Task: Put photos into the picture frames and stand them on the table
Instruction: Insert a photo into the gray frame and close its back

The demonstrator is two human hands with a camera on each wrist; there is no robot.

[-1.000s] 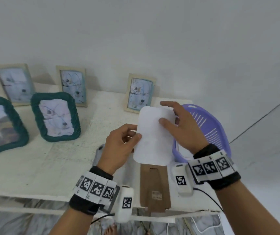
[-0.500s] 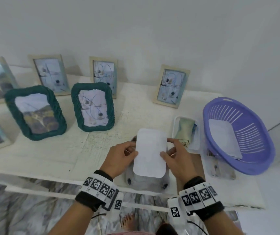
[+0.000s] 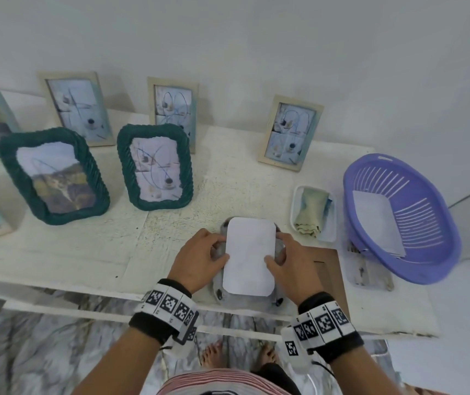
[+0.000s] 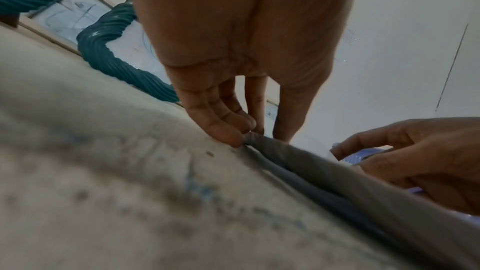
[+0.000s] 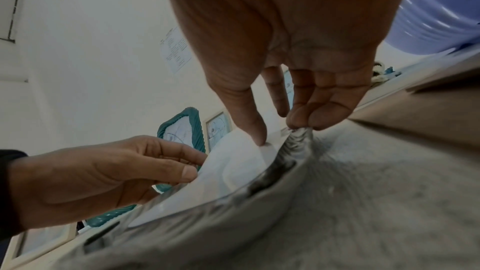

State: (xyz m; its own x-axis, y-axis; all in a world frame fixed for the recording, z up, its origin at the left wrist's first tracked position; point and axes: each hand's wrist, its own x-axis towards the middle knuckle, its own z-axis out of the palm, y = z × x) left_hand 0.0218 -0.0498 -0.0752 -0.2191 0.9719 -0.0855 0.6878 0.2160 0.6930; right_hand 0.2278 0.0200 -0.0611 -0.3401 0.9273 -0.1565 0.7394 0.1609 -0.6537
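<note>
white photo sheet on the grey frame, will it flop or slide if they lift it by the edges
The white photo sheet looks thin, and in the right wrist view its edge curves up off the grey frame, so it would probably bend rather than stay stiff. It seems light. Held only at its side edges by the left hand and right hand, it could shift easily.

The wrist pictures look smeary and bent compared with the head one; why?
Left wrist view: the table right under the lens is out of focus, while the left hand looks sharper. Right wrist view: the grey frame blurs similarly. Head view: sharper, though wide-angle bending curves the table edge.
</note>
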